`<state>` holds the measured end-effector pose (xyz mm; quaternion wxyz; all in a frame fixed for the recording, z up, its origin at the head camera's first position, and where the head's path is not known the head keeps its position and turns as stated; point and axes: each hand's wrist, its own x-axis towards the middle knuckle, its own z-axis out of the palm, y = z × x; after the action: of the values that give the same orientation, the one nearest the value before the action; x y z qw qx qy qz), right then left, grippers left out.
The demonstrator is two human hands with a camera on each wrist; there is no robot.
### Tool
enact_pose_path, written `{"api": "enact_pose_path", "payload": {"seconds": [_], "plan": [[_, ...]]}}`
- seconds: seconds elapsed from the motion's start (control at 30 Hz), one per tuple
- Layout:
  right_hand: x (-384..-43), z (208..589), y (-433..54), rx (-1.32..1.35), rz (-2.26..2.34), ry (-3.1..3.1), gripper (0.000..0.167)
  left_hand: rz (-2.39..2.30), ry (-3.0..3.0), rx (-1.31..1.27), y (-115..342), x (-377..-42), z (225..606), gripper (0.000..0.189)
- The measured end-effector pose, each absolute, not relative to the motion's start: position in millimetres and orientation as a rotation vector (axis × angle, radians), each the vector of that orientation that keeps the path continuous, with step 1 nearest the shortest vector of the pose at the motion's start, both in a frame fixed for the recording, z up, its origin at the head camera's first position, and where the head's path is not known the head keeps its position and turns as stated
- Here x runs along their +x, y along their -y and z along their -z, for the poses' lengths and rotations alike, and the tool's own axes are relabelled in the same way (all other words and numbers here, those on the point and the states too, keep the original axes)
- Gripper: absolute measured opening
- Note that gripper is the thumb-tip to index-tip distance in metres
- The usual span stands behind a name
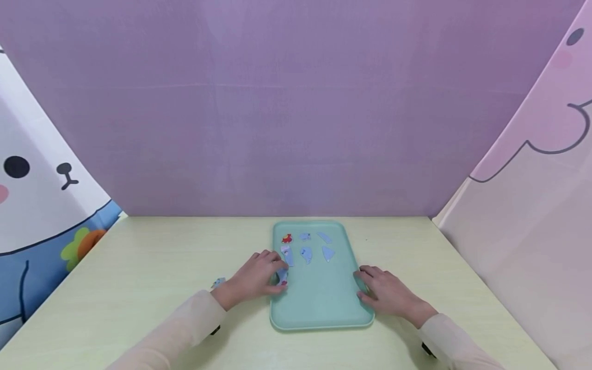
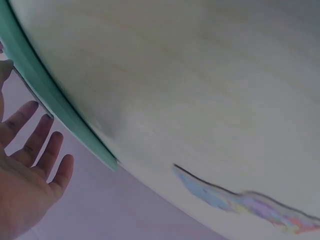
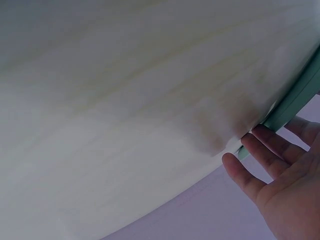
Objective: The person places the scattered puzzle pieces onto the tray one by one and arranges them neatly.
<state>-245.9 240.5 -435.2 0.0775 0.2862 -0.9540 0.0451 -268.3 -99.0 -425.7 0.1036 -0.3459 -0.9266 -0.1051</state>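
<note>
On the tray's left side my left hand (image 1: pixel 259 275) pinches a pale blue puzzle piece (image 1: pixel 282 276) with a red spot, thumb at its near end and fingertips at its far end. The left wrist view shows that piece edge-on, as a thin dark line beside the green rim. My right hand (image 1: pixel 386 290) rests at the right rim of the green tray (image 1: pixel 319 313), its fingers loosely bent. In the right wrist view, some of its fingertips (image 3: pixel 229 161) are down by the table just outside the rim.
Several flat pieces lie in the tray's far half, among them a red one (image 1: pixel 287 238), a blue strip (image 1: pixel 325 237) and a blue triangle (image 1: pixel 328 253). Another colourful piece (image 1: pixel 218 282) lies on the table (image 1: pixel 162 257) left of the tray. A purple panel (image 1: pixel 305 128) stands behind.
</note>
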Motion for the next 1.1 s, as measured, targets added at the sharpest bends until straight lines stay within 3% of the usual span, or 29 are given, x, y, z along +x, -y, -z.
{"api": "enact_pose_path", "payload": {"seconds": [1.1], "plan": [[-247.2,436.0,-241.2,0.858,-0.135,2.861,0.044,0.171,2.774,-1.063,81.9,-264.5,432.3,0.05]]}}
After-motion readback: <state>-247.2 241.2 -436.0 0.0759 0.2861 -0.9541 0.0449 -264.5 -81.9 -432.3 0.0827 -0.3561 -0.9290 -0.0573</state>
